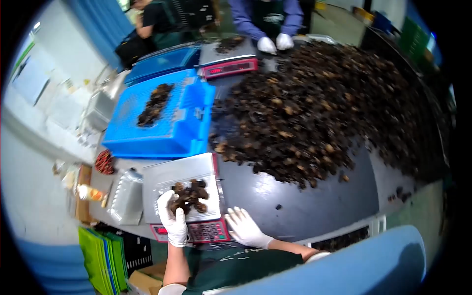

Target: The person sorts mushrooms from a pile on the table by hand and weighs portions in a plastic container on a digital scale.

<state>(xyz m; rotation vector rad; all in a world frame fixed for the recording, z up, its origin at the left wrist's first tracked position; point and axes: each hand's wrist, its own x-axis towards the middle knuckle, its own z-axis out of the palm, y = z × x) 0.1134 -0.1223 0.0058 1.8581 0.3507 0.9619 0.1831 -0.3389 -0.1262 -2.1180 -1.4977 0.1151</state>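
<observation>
My left hand (pixel 173 221), in a white glove, is at the left side of a small heap of dark brown mushroom-like pieces (pixel 191 194). Its fingers and thumb are apart and curved beside the pieces; no firm grip shows. The heap lies in a clear plastic tray (pixel 210 189) on the metal plate of a weighing scale (pixel 157 174). Red keypad trim faces me. My right hand (pixel 245 228), also gloved, rests spread and flat at the near edge of the dark table (pixel 295 209), just right of the scale, holding nothing.
A large heap of dark pieces (pixel 305 108) covers the table's right and far parts. Blue crates (pixel 187 132) stand beyond my scale, more pieces on top. Clear trays (pixel 125 199) are at left. Across the table, a person's gloved hands (pixel 275 44) are near a second scale (pixel 230 68).
</observation>
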